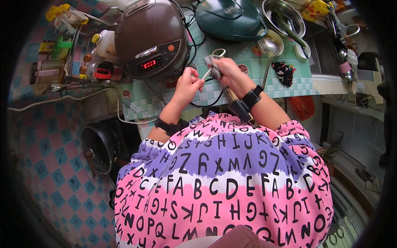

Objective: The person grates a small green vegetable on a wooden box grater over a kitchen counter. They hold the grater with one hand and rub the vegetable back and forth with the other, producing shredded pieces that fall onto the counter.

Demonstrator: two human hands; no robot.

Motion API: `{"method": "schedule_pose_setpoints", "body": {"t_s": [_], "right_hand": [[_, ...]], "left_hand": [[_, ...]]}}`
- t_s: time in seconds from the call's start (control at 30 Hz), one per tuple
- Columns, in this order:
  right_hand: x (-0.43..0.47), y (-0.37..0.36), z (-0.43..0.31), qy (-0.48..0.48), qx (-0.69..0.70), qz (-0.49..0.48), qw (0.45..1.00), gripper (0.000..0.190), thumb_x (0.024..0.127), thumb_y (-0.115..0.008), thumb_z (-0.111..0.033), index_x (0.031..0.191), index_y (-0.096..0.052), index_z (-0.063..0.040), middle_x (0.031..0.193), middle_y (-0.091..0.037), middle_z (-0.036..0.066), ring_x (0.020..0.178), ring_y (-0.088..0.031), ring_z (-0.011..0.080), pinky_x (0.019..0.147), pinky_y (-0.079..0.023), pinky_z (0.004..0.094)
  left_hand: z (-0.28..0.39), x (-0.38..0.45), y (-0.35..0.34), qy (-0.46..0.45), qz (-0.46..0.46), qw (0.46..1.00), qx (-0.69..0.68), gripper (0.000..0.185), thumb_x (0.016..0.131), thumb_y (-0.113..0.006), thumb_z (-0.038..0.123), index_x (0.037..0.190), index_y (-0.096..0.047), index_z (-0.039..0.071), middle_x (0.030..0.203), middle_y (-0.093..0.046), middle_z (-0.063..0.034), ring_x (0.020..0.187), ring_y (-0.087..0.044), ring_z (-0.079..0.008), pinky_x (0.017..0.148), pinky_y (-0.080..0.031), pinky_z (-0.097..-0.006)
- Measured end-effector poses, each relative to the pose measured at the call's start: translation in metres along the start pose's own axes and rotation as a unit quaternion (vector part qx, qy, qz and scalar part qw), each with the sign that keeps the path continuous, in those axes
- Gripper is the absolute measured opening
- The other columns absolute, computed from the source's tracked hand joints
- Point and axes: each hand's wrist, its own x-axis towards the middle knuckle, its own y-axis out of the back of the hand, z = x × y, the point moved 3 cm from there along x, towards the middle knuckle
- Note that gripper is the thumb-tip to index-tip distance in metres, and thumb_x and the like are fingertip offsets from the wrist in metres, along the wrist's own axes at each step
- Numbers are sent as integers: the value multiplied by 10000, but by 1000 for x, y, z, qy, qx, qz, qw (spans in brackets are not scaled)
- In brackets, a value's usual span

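Observation:
My right hand grips a grey crumpled cloth or scouring pad, blurred, against a white cable. A loop of the cable shows just above that hand. My left hand pinches the cable's lower part between thumb and fingers. Both hands are above the green tiled counter, in front of a brown multicooker with a lit red display. A black cord curves below the hands. Whether the white cable and the black cord join is hidden.
A green lidded electric pan stands behind. To the right are a ladle, a steel bowl with a cucumber, a patterned black cloth and a sink. Bottles stand left; a dark pan is lower left.

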Motion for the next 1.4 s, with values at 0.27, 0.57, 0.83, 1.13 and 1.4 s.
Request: {"method": "schedule_pose_setpoints", "body": {"t_s": [0.27,0.57,0.83,1.13,1.4], "right_hand": [[22,42,-1,-20,65,91,994,183,978,-474,-136,978,-613,-17,849,-640,89,667,-592,198,555,-501,334],[-10,14,23,-23,12,43,999,180,983,-495,-140,988,-608,0,859,-632,73,718,-596,166,632,-495,305],[18,32,15,0,1,80,997,187,964,-508,-126,908,-645,-11,803,-631,67,678,-599,177,583,-496,298],[70,52,-18,-209,29,59,976,269,936,-421,-105,720,-577,-77,627,-584,-1,501,-519,89,445,-409,216],[53,42,-56,44,-274,97,956,370,953,-531,-330,736,-671,-64,667,-653,70,576,-593,236,566,-458,401]], "left_hand": [[-23,-33,23,56,-36,998,4,213,827,-637,6,974,-482,6,657,-631,-61,583,-585,-101,547,-436,-246],[-25,-21,12,23,-66,976,208,267,836,-671,154,1069,-627,30,818,-680,-77,696,-629,-137,640,-486,-288],[12,2,-18,-5,-74,952,296,223,857,-648,301,941,-669,95,815,-667,-132,784,-641,-337,649,-481,-425],[41,-12,4,-54,-125,979,152,145,901,-608,141,911,-642,1,702,-603,-71,641,-546,-146,587,-424,-295],[59,7,33,15,-66,976,-206,217,984,-533,210,905,-616,25,692,-453,67,636,-373,-25,577,-283,-184]]}}
